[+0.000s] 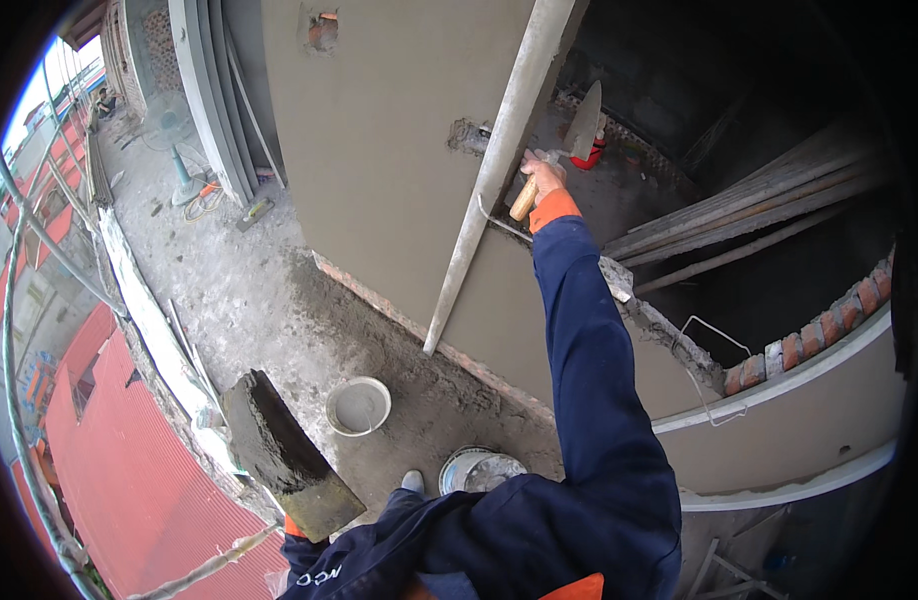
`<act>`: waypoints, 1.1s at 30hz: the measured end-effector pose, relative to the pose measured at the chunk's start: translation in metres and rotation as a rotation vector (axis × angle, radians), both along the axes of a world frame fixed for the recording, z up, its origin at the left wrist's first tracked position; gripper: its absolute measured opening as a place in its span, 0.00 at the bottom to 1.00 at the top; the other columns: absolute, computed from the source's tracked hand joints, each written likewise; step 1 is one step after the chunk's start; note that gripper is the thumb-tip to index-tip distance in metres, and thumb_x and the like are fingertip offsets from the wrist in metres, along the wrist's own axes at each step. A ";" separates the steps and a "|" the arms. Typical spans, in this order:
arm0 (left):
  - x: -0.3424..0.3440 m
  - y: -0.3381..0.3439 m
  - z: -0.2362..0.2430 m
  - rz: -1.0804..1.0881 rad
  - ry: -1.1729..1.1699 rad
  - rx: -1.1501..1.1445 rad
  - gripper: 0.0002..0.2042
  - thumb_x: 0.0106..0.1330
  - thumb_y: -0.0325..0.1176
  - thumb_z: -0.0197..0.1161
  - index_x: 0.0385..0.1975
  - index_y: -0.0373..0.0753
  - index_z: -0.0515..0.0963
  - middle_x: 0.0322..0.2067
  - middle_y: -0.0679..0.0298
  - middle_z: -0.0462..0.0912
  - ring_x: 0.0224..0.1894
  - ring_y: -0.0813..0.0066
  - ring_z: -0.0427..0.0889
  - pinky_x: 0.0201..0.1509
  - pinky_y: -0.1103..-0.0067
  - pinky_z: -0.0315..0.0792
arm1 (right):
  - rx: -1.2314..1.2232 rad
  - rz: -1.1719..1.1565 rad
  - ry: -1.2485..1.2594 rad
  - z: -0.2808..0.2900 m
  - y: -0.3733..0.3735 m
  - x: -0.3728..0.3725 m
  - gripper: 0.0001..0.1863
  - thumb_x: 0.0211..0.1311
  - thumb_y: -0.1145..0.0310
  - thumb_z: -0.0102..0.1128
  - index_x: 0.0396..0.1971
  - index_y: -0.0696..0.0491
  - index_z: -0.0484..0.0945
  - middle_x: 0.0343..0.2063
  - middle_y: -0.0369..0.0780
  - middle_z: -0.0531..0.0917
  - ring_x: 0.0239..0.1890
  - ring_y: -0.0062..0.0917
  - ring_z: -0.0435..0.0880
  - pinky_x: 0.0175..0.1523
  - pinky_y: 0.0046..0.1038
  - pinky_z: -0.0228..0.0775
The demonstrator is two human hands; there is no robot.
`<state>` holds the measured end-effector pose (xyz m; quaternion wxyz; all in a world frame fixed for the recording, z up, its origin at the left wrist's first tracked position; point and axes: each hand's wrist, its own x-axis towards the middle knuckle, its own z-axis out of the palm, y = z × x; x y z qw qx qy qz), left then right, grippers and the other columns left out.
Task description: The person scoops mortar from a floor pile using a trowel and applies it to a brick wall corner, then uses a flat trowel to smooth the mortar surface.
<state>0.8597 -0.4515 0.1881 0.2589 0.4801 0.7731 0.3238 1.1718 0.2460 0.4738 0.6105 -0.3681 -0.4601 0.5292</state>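
Observation:
My right hand (pixel 548 174), at the end of an outstretched arm, is closed round a trowel (pixel 585 122). Its wooden handle sticks out below my fingers and the pointed blade tilts upward. The hand is beside a long pale straightedge (pixel 476 205) that leans along the edge of the grey plastered wall (pixel 379 130). A bent metal rod (pixel 501 224) hooks round the straightedge near my wrist. At the lower left, a mortar board (pixel 324 507) carries a thick slab of dark wet mortar (pixel 269 432). My left cuff shows beside the board, which hides the hand holding it.
A bucket of grey mix (pixel 359 406) and a splattered tub (pixel 479 470) stand on the rough floor near my foot. Planks (pixel 749 205) lie in the dark opening at right, behind a brick edge (pixel 811 338). A fan (pixel 184 175) stands far left, near scaffold poles (pixel 54 240).

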 end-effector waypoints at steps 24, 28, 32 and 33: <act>-0.025 0.073 0.010 -0.636 0.194 0.131 0.11 0.65 0.38 0.54 0.40 0.40 0.78 0.35 0.64 0.82 0.37 0.67 0.81 0.40 0.73 0.75 | -0.351 -0.194 -0.614 -0.068 -0.424 0.288 0.33 0.46 0.82 0.52 0.59 0.55 0.66 0.52 0.45 0.76 0.56 0.32 0.73 0.60 0.30 0.62; 0.008 0.121 0.044 -0.707 0.036 0.097 0.14 0.66 0.40 0.51 0.45 0.41 0.76 0.41 0.62 0.81 0.45 0.62 0.79 0.46 0.69 0.74 | -0.410 -0.252 -0.427 -0.073 -0.477 0.286 0.28 0.50 0.85 0.56 0.55 0.55 0.69 0.45 0.45 0.80 0.46 0.28 0.80 0.48 0.24 0.72; 0.059 0.173 0.043 -0.821 -0.048 0.165 0.14 0.66 0.40 0.52 0.46 0.41 0.75 0.41 0.62 0.80 0.45 0.62 0.79 0.46 0.69 0.73 | -0.323 -0.476 -0.344 -0.063 -0.538 0.308 0.20 0.56 0.73 0.63 0.49 0.55 0.73 0.32 0.42 0.84 0.28 0.21 0.82 0.32 0.20 0.74; 0.072 0.179 0.043 -0.839 -0.055 0.174 0.14 0.66 0.39 0.52 0.46 0.40 0.75 0.41 0.62 0.80 0.45 0.62 0.78 0.46 0.69 0.73 | -0.322 -0.538 -0.338 -0.065 -0.546 0.311 0.17 0.57 0.73 0.62 0.47 0.55 0.73 0.25 0.38 0.82 0.23 0.19 0.80 0.27 0.19 0.72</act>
